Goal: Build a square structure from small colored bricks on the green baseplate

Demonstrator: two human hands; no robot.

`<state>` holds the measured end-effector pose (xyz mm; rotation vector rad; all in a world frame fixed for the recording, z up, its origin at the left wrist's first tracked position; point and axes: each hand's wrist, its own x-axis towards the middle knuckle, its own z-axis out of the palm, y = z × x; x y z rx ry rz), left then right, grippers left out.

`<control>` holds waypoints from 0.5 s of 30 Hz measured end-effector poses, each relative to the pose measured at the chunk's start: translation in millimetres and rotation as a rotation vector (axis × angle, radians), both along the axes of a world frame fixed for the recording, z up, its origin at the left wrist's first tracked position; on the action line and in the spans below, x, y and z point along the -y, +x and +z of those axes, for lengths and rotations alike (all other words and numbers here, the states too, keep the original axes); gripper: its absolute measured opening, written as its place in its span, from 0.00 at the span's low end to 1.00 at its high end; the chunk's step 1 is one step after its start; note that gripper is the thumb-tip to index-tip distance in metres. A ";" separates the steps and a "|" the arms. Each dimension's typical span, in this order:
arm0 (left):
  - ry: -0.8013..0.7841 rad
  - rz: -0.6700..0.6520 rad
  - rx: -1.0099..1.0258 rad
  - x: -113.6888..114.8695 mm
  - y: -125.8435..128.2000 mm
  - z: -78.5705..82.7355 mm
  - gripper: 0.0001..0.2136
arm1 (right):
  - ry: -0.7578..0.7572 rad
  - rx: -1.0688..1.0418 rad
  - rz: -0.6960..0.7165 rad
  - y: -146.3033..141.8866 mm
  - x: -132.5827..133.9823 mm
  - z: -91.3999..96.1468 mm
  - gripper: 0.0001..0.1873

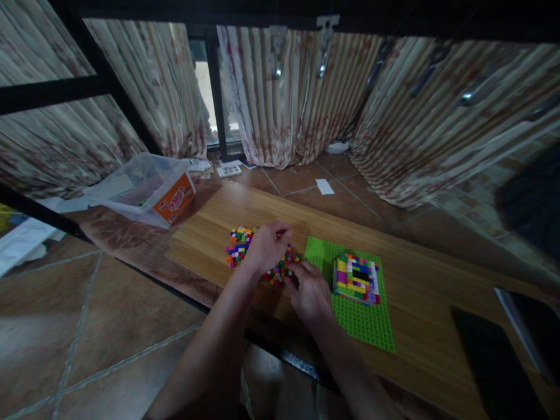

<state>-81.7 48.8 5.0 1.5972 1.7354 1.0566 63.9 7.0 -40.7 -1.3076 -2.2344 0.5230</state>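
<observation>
A loose pile of small coloured building bricks (238, 252) lies on the wooden board, partly covered by my hands. My left hand (266, 248) is over the pile, its fingers curled and pinched together. Whatever those fingertips hold is too small to make out. At the pile's right edge is my right hand (310, 290), with bent fingers and a gap between thumb and forefinger, touching the bricks. Right beside it lies a green baseplate (361, 326). A low multicoloured brick structure (356, 279) stands on that plate, with a dark opening in its top.
A clear plastic tub (140, 181) with an orange label stands left of the wooden board (420, 303). Dark flat objects (490, 356) lie at the board's right end. Striped curtains (297, 99) hang behind, and papers (324, 186) lie on the tiled floor.
</observation>
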 end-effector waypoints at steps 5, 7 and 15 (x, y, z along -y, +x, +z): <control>-0.006 -0.021 -0.056 3.1 -3.6 2.3 0.11 | -0.015 -0.005 -0.016 -8.1 -3.0 1.1 0.13; -0.020 -0.036 -0.087 4.1 -4.9 4.2 0.11 | -0.018 -0.041 -0.025 -7.1 -2.4 2.5 0.13; -0.048 -0.154 -0.037 3.9 -2.4 1.6 0.12 | -0.020 -0.541 -0.163 22.1 -8.0 43.8 0.07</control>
